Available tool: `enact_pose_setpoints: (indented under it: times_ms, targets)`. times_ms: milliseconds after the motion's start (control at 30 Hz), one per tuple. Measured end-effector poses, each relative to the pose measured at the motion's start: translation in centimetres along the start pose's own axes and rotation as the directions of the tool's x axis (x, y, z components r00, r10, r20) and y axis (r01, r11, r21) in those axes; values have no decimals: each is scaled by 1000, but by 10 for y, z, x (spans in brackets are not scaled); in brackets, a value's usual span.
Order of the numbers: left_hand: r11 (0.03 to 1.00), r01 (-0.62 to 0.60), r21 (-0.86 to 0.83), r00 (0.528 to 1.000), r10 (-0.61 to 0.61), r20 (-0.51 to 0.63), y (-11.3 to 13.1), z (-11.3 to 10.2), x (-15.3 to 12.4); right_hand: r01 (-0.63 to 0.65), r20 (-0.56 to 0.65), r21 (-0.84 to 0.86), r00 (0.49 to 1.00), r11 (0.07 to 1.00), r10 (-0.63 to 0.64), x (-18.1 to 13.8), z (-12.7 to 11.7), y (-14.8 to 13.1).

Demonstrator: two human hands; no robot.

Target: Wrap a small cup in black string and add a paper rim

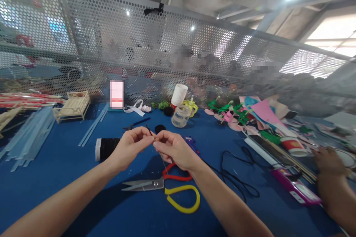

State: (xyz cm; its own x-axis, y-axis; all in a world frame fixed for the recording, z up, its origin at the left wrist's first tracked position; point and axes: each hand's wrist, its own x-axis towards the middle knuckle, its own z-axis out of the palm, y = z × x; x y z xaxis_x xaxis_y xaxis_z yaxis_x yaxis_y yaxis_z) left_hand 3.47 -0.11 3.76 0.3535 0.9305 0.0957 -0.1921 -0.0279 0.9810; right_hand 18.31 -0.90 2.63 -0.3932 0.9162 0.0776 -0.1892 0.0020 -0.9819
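Note:
My left hand (130,144) and my right hand (174,149) meet above the blue table (61,163), fingertips pinched together. Between them they hold a thin dark strand (149,129) that sticks up a little from the pinch; I cannot make out exactly what it is. Scissors (167,189) with one red and one yellow handle lie open on the table just below my right hand. A black roll (107,148) with a white end lies to the left of my left hand.
A black cord (236,177) loops to the right of the scissors. Clear sticks (30,137) and a small wooden bed model (72,106) lie at the left. Cups, tape and coloured craft pieces (239,114) crowd the back. Another person's hand (330,161) reaches in at right. A perforated metal screen (167,44) stands behind.

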Motion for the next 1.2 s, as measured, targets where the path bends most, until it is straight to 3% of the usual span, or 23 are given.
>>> enact_pose_setpoints:
  times_ms: [233, 500, 633, 967, 1067, 1200]
  targets:
    - [991, -31, 130, 996, 41, -75, 2, 2, -1, 33, -68, -209, 996, 977, -48, -1, 2, -2]
    - [1000, -7, 16, 1000, 7, 21, 4, 1, -2, -53, 101, -17, 993, 998, 54, -3, -3, -6]
    - [997, -37, 64, 999, 39, -26, 1, 1, -1, -4, 35, -67, 999, 998, 6, -1, -2, -5]
    - [983, -17, 182, 993, 38, -112, -1, 2, 1, 79, -124, -389, 983, 918, -137, -2, 5, -1]
    - [983, -25, 182, 994, 44, -103, -1, 2, 1, 32, -89, -330, 994, 943, -64, -3, 4, -3]
    - [988, -33, 149, 997, 42, -60, 1, 2, -1, -41, 44, -131, 998, 990, 47, -2, 0, -4]
